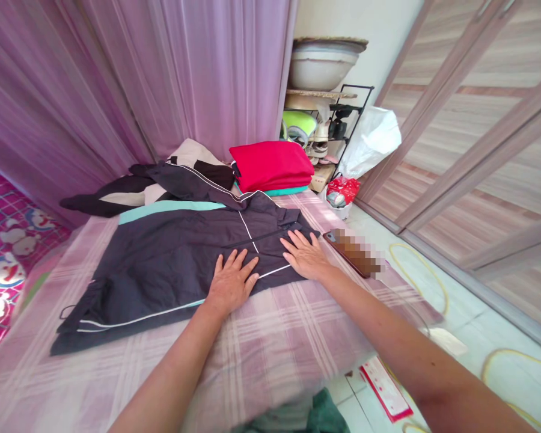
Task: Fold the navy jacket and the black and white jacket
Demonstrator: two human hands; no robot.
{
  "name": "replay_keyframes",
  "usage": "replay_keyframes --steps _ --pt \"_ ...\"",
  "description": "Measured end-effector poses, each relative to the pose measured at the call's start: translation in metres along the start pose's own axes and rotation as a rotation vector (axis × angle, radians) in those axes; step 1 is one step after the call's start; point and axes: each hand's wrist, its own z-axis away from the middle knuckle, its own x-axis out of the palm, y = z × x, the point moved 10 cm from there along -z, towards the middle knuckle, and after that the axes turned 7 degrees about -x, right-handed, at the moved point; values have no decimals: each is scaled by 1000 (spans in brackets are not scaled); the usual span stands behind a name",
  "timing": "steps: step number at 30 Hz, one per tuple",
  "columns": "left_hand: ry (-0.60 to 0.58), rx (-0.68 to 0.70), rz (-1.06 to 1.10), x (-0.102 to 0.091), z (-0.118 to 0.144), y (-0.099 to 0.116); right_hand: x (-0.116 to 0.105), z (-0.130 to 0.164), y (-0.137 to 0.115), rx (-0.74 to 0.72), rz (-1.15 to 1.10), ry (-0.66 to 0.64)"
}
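Dark jacket (171,252) | lies flat on plaid sheet (275,343), sleeve side partly folded in | left hand (231,281), right hand (304,254) both spread, palms pressing its near hem | folded red stack (273,165) beyond the fingertips | phone (354,252) just right of right hand | judged mid-fold, further folds left.

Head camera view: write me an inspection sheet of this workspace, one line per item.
Surface: bed with pink plaid sheet, lightly wrinkled.
Job's things: dark jacket with teal band and white piping, spread flat.
Clutter: folded red garments stacked at the far edge; dark clothes heaped behind the jacket; phone beside the right hand.
Hands: left hand and right hand lie flat on the jacket, fingers spread, grasping nothing.
Cables: nothing seen.
Surroundings: purple curtain, shoe rack with a basin on top, sliding wardrobe doors.
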Motion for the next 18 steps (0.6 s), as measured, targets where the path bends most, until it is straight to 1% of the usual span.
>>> replay_keyframes --steps 2,5,7,8,9,11,12,15,18 --pt "-1 -6 4 0 1 1 -5 1 1 20 7 40" --pt "3 10 32 1 3 4 -23 0 -8 72 8 196" --pt "14 23 50 1 4 4 -36 -3 -24 51 -17 311" --pt "22 26 54 1 5 4 -39 -5 -34 20 -32 342" --pt "30 28 56 1 6 3 -37 -7 -43 -13 -43 344" --pt "41 31 63 0 8 2 -24 -14 -55 -40 -47 267" --pt "42 33 72 0 9 2 -13 -16 -55 -23 -39 208" --pt "34 35 117 -3 10 2 12 -16 -44 54 -5 71" --pt "26 8 147 -6 11 -3 20 -14 -37 67 18 24"
